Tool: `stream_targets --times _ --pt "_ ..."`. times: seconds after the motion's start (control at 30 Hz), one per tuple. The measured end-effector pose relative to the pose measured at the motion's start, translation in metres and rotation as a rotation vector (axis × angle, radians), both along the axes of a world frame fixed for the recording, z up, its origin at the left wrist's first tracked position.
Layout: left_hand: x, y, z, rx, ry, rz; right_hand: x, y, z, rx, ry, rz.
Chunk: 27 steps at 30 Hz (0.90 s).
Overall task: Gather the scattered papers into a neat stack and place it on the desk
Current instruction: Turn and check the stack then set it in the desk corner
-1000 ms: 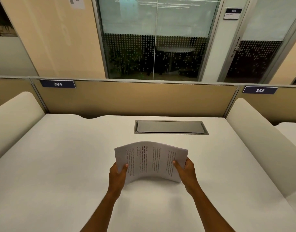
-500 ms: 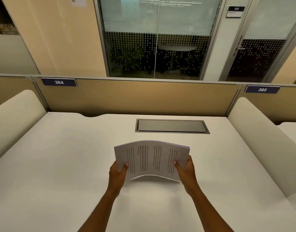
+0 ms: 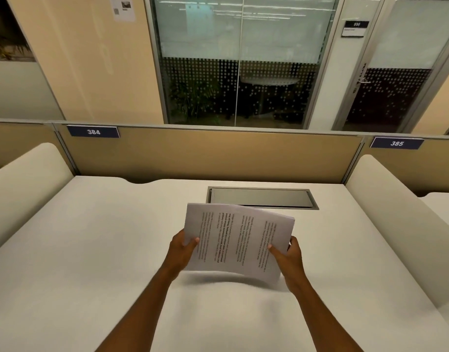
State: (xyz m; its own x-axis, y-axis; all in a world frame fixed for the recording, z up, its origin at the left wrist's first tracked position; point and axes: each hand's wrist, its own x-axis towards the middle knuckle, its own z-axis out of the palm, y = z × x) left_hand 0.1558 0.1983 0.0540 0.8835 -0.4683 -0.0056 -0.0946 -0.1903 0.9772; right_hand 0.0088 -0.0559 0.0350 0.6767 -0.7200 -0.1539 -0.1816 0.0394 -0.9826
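i've lifted the stack of papers (image 3: 237, 240) higher off the desk (image 3: 91, 250), left hand (image 3: 180, 251) and right hand (image 3: 288, 257) pinching its sides; squared up, it only needs laying down.

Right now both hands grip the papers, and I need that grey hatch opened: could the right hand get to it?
Probably yes, once the right hand lets go of the papers: the hatch lies just beyond them on the desk, nothing between.

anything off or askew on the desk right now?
Only the paper stack: held above the desk by the left hand and right hand, it sags in the middle and tilts. Nothing spilled or damaged.
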Motion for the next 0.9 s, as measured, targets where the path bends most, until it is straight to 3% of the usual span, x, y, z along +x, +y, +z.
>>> stream_targets --times 0.27,0.57,0.7,0.9 --pt "0.045 -0.016 0.060 0.174 -0.145 -0.259 0.008 -0.043 0.044 -0.097 -0.050 -0.033" --pt "0.061 -0.044 0.098 0.309 -0.319 -0.368 0.040 -0.042 0.105 -0.714 0.022 0.315" --pt "0.057 -0.055 0.107 0.321 -0.341 -0.396 0.052 -0.024 0.119 -0.638 0.068 0.497" --pt "0.054 -0.058 0.104 0.268 -0.340 -0.322 0.056 -0.013 0.115 -0.647 0.128 0.492"
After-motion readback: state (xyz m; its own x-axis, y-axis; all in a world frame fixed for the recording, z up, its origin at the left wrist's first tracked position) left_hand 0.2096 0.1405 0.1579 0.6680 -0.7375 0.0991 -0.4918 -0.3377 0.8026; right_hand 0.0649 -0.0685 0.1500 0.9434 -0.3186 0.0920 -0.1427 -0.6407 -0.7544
